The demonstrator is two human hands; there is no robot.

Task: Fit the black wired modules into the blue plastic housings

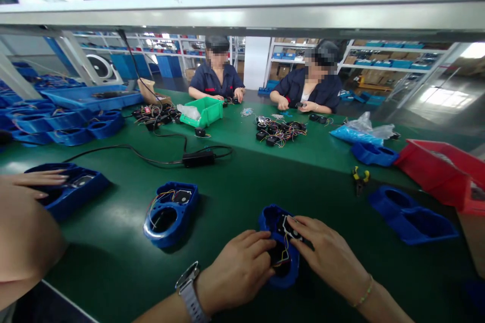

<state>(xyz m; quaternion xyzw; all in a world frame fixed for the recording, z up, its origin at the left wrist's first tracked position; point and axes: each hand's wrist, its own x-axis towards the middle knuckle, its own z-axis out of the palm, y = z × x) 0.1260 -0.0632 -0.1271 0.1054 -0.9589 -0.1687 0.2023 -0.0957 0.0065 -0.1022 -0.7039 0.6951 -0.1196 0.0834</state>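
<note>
A blue plastic housing (291,273) with a large round opening lies on the green table in front of me. My left hand (240,265), with a watch on its wrist, grips the housing's left side, fingers bent over the rim. In my right hand (329,252) a small black motor module (291,229) is pinched at the housing's upper part. Coloured wires run from the module area down across the round opening. Left of my hands lies another blue housing (165,234), with a black module and wires in it.
At the left edge, another person's hand (41,179) rests on a blue housing (85,197). A black power adapter (199,158), yellow-handled pliers (359,179), an open housing (413,214) and a red bin (435,164) surround the work. Across the table, two people handle small parts beside a green bin (206,111) and wired modules (280,131).
</note>
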